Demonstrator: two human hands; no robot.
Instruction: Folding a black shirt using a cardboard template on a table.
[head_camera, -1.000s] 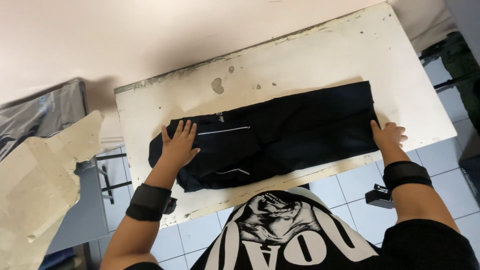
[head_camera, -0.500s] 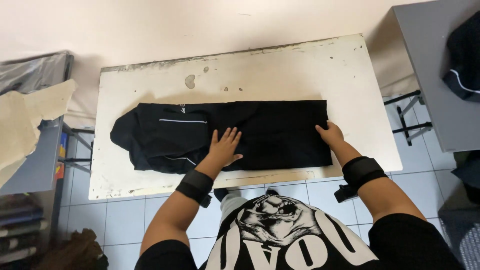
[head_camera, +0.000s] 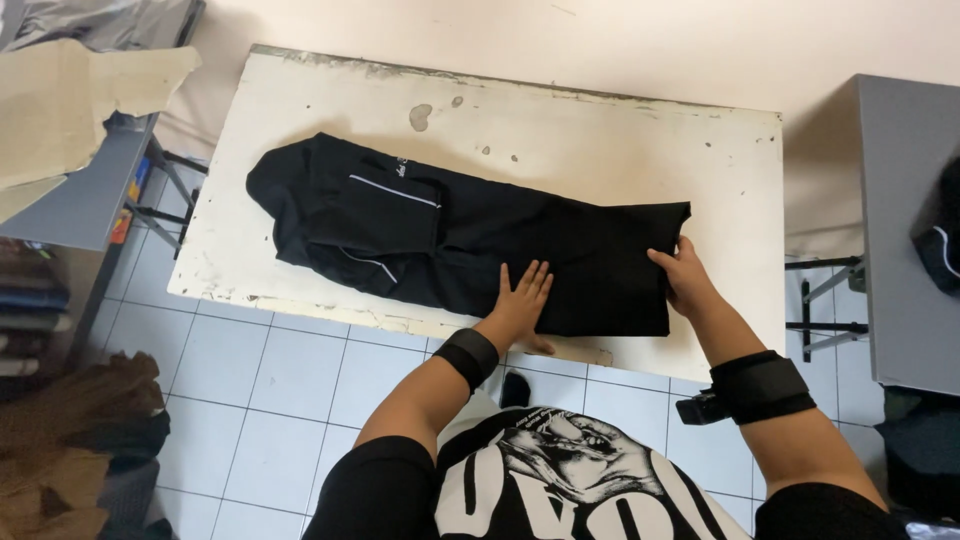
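**Across the middle of the frame: two hands flatten a folded black garment on a worn white tabletop**

Seen from above by a head-worn camera, a long black garment (head_camera: 470, 245) lies stretched across a white tabletop (head_camera: 600, 130) whose paint is chipped and stained. The garment runs from the upper left of the tabletop down toward the lower right. Its left end is bunched and rounded, with thin pale piping lines showing, while its right end is folded into a flat, squared panel.

The left hand (head_camera: 520, 300) lies flat on the cloth near the tabletop's near edge, just below centre of the frame. Its fingers are spread apart and hold nothing; the open palm appears to pin the fabric so it does not slide. The right hand (head_camera: 685, 280) is at the right edge of the folded panel, right of centre. Its fingers curl against that edge, seemingly keeping the fold straight, but whether the grip actually pinches the cloth cannot be told from this angle.

Both forearms wear black wrist bands. The person's black shirt with a white printed design fills the bottom centre.

A grey table (head_camera: 900, 230) stands at the right edge, cardboard (head_camera: 70, 100) lies at the upper left, and pale floor tiles (head_camera: 270, 380) show below.
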